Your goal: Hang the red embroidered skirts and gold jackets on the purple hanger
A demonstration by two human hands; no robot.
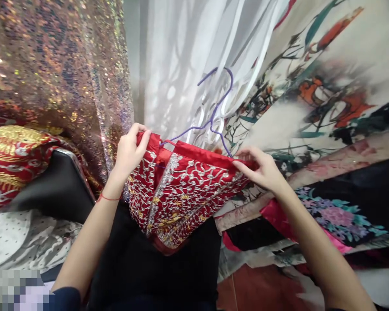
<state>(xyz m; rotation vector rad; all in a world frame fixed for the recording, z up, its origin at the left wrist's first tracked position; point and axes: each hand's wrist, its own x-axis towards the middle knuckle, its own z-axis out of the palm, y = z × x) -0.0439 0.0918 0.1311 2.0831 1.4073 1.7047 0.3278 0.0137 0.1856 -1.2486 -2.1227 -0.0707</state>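
A red embroidered skirt-like garment (pixel 194 181) with silver and gold vine patterns is stretched between my hands, its red waistband along the top. My left hand (pixel 132 149) pinches the left end of the waistband between thumb and fingers. At the right end, my right hand (pixel 257 166) grips the band, thumb in front. A purple hanger (pixel 210 121) stands above the garment, its hook pointing up and its lower arms passing behind the red waistband. A gap shows in the band near the left, by the hanger's arm.
Behind hangs a sheer white curtain (pixel 171 65). Sequined gold fabric (pixel 52 65) covers the left, above a black chair back (pixel 58 185) and red-gold cloth (pixel 13 160). To the right are a floral-printed cloth (pixel 359 73) and black embroidered fabric (pixel 340 211), over reddish floor tiles (pixel 259 285).
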